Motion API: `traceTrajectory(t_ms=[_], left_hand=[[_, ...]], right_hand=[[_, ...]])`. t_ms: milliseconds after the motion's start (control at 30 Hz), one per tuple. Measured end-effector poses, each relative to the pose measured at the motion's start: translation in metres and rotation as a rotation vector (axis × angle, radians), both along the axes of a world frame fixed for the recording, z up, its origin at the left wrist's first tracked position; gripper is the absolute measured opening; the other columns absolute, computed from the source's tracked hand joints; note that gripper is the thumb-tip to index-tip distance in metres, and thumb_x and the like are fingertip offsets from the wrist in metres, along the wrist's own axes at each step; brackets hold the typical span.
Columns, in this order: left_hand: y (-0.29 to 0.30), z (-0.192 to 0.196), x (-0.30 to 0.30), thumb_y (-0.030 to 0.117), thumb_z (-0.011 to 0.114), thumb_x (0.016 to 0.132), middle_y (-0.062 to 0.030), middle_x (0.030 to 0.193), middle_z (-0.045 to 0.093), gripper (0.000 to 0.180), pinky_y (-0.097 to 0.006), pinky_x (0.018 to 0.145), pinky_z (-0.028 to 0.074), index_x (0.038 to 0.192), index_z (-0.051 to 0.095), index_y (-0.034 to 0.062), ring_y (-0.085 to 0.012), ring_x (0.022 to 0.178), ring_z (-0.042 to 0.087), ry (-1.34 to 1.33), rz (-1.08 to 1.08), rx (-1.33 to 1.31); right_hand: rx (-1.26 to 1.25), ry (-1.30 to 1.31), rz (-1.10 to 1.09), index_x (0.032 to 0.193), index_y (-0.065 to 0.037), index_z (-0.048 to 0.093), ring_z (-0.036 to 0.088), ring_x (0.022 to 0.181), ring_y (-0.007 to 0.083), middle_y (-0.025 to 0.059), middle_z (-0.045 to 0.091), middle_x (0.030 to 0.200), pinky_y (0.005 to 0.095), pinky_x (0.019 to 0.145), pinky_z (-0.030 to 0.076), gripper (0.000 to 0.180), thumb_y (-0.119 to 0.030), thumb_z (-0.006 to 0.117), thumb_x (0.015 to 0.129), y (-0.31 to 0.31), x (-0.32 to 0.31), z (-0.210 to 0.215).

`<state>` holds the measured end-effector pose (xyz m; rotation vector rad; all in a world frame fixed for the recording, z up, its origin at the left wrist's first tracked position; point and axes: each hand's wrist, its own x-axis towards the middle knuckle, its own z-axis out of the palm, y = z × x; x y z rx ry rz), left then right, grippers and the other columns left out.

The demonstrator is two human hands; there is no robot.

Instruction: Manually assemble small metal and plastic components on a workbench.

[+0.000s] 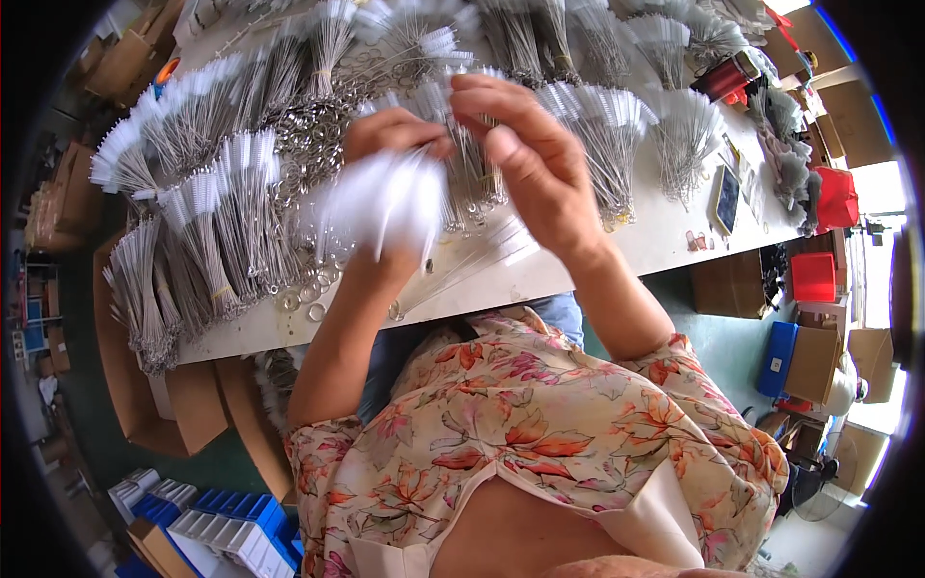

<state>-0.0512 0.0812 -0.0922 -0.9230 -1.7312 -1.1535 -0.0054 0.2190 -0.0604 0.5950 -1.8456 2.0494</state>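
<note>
My left hand (393,133) is closed at the table's near side around a bundle of wire brushes (381,202) with white bristles. Motion smears the bundle, and its bristle ends hang toward my left wrist. Just to the right, my right hand (530,154) is raised with fingers bent toward the left one, the thumb apart from them. I cannot make out anything between its fingers. Below the hands, a few loose wire brushes (511,239) lie on the white table (482,289).
Bundled brushes (217,231) stand and lie in rows at left, with more bundles (607,135) at right. Metal rings (313,135) are heaped between them. A phone (726,200) lies near the right end. Cardboard boxes (178,405) sit on the floor beside the table.
</note>
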Motion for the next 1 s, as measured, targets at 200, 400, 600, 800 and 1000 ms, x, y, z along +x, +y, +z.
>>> traceTrajectory(t_ms=[200,400,600,800,1000], left_hand=[[-0.003,-0.03,0.044,-0.003,0.059,0.076,-0.013,0.103,0.051,0.016,-0.026,0.063,0.05,0.092,0.06,-0.0002,-0.0184,0.079,0.057,-0.206,-0.343,0.021],[-0.047,-0.016,0.044,0.016,0.072,0.071,-0.0107,0.112,0.048,0.054,-0.037,0.086,0.041,0.118,0.051,0.0044,-0.0225,0.101,0.048,-0.149,-0.178,-0.187],[-0.054,0.008,0.056,0.037,0.084,0.052,-0.0195,0.14,0.024,0.125,-0.037,0.094,0.037,0.14,0.002,0.0046,-0.0308,0.119,0.04,-0.907,-0.853,-0.032],[-0.084,-0.004,0.061,0.016,0.072,0.07,-0.0066,0.098,0.059,0.027,-0.031,0.08,0.044,0.092,0.061,0.0044,-0.0166,0.095,0.055,-0.756,-0.715,0.1],[-0.07,-0.019,0.089,0.019,0.072,0.07,-0.0036,0.08,0.06,0.02,-0.029,0.065,0.045,0.081,0.061,0.0071,-0.0177,0.075,0.056,-0.342,-0.355,-0.156]], right_hand=[[-0.664,-0.594,0.292,0.098,-0.001,0.059,0.059,0.088,0.0147,0.008,0.061,0.097,0.0287,0.078,0.049,0.022,-0.019,0.046,0.092,-0.006,0.007,-0.044],[-0.39,-0.69,0.379,0.096,-0.002,0.057,0.047,0.059,0.006,0.0002,0.057,0.076,0.0213,0.056,0.041,0.016,-0.012,0.046,0.091,0.009,0.009,-0.031],[0.415,-0.494,0.393,0.094,0.001,0.058,0.049,0.068,0.0053,-0.0008,0.056,0.073,0.0206,0.06,0.04,0.016,-0.012,0.05,0.09,-0.03,0.031,-0.009],[0.387,-0.625,0.511,0.09,-0.001,0.061,0.048,0.061,0.005,-0.0009,0.057,0.068,0.0204,0.056,0.04,0.018,-0.017,0.054,0.088,-0.025,0.035,0.001],[0.321,-0.952,0.637,0.089,0.001,0.06,0.053,0.059,0.0063,0.0031,0.06,0.07,0.0185,0.052,0.041,0.019,-0.018,0.053,0.089,-0.005,0.052,-0.014]])
